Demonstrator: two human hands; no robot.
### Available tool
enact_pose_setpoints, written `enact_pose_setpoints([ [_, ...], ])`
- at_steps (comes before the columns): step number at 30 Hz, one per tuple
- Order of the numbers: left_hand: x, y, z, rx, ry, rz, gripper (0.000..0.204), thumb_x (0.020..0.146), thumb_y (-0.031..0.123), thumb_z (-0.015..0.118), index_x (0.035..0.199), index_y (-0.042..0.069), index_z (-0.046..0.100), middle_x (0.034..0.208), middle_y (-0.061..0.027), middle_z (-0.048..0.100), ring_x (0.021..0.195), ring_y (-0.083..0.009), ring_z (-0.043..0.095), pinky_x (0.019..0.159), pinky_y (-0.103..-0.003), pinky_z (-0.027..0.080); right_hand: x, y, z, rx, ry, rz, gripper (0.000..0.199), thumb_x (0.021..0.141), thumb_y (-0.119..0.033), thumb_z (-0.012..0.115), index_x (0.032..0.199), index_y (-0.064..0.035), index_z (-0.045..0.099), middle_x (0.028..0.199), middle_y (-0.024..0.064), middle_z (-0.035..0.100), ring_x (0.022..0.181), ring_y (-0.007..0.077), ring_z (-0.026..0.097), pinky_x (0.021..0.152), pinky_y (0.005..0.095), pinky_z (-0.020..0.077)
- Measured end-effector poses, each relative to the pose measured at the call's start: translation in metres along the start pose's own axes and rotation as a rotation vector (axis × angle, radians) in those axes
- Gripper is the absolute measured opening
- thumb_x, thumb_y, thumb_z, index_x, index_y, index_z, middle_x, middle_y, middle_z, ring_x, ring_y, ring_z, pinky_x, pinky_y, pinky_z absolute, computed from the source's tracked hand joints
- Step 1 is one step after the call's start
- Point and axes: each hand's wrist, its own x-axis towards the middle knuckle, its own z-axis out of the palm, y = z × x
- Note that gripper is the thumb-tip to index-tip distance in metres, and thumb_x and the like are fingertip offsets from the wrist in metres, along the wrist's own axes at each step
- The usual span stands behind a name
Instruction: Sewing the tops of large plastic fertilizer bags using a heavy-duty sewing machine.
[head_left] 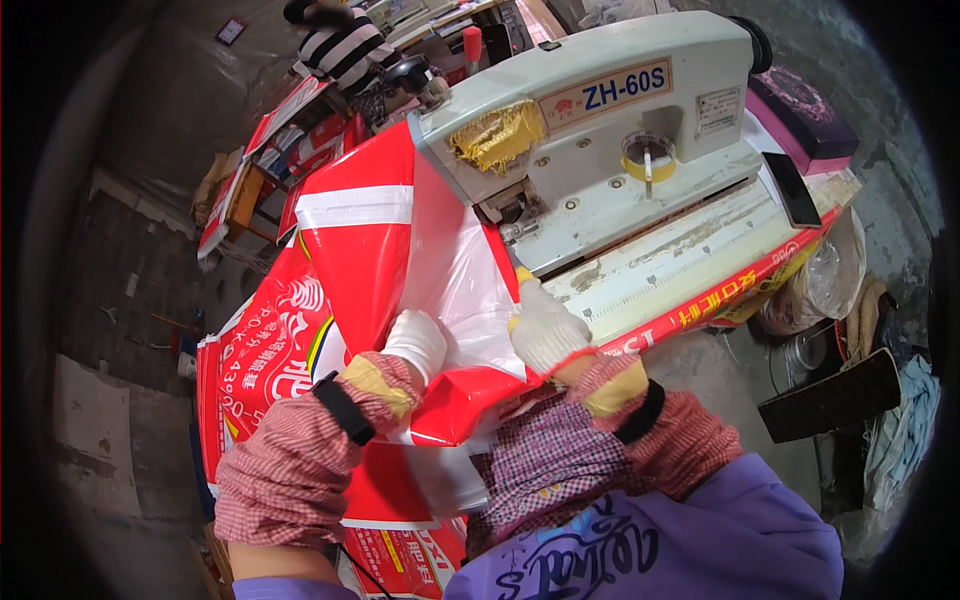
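Note:
A large red and white plastic sack [375, 260], with a clear plastic liner [465, 300] showing in its opening, lies folded over the left end of a pale industrial sewing machine [600, 110]. My left hand [417, 343], in a white glove, is closed on the sack's fold beside the liner. Close to the needle area of the machine, my right hand [548, 330], also gloved, grips the sack's red edge with the fingers curled and the thumb side pointing up. The sack's red edge runs up between my hands to the machine's head.
A roll of yellow tape [648, 157] hangs on the machine's side. A black phone [790, 190] and a dark purple box [800, 120] rest at the right end. Behind, a person in a striped top [350, 50] sits near tables. More printed sacks [405, 560] lie below my left arm.

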Motion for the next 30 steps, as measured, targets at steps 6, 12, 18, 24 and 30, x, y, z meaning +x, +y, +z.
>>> enact_pose_setpoints([
  [6, -0.054, 0.004, -0.067, -0.140, 0.378, 0.269, 0.034, 0.076, 0.012, 0.051, 0.108, 0.005, 0.059, 0.111, -0.0084, 0.058, 0.098, -0.0266, 0.056, 0.083, -0.036, 0.045, -0.012, 0.047, 0.005, 0.529, -0.185, -0.226, 0.055, 0.078, -0.034, 0.060, 0.118, -0.0004, 0.045, 0.107, 0.0218, 0.057, 0.095, 0.0331, 0.056, 0.081, 0.0382, 0.0427],
  [12, -0.046, 0.021, -0.048, -0.423, 0.456, 0.522, 0.043, 0.074, 0.006, 0.050, 0.117, 0.004, 0.051, 0.125, -0.0114, 0.046, 0.113, -0.0291, 0.044, 0.096, -0.038, 0.035, 0.035, 0.064, 0.037, 1.125, -0.270, 0.175, 0.052, 0.080, -0.048, 0.055, 0.099, 0.0009, 0.060, 0.083, 0.0144, 0.062, 0.073, 0.0253, 0.053, 0.066, 0.0363, 0.0436],
  [18, -0.057, 0.011, -0.046, -0.714, 0.247, 0.893, 0.036, 0.086, 0.018, 0.048, 0.119, 0.002, 0.048, 0.121, -0.0163, 0.049, 0.114, -0.0319, 0.044, 0.098, -0.036, 0.034, 0.033, 0.044, 0.046, 1.010, -0.330, 0.137, 0.042, 0.081, -0.040, 0.051, 0.094, -0.0010, 0.061, 0.076, 0.0165, 0.061, 0.064, 0.0271, 0.056, 0.058, 0.0407, 0.0427],
  [24, -0.133, 0.012, -0.120, -0.555, 0.089, 0.984, 0.041, 0.082, 0.042, 0.054, 0.078, 0.002, 0.060, 0.071, -0.0153, 0.059, 0.068, -0.0341, 0.058, 0.062, -0.039, 0.048, 0.023, 0.039, 0.013, 0.426, -0.269, -0.009, 0.034, 0.077, -0.033, 0.050, 0.088, -0.0036, 0.062, 0.074, 0.0202, 0.061, 0.064, 0.0298, 0.059, 0.058, 0.0409, 0.0439],
  [30, -0.132, 0.049, -0.128, -0.312, 0.245, 0.908, 0.026, 0.082, 0.031, 0.050, 0.071, 0.009, 0.058, 0.062, -0.0107, 0.057, 0.061, -0.0298, 0.059, 0.053, -0.040, 0.047, 0.060, 0.058, 0.030, 0.444, -0.171, -0.098, 0.036, 0.074, -0.031, 0.050, 0.086, 0.0004, 0.062, 0.078, 0.0242, 0.061, 0.074, 0.0374, 0.060, 0.063, 0.0416, 0.0460],
])
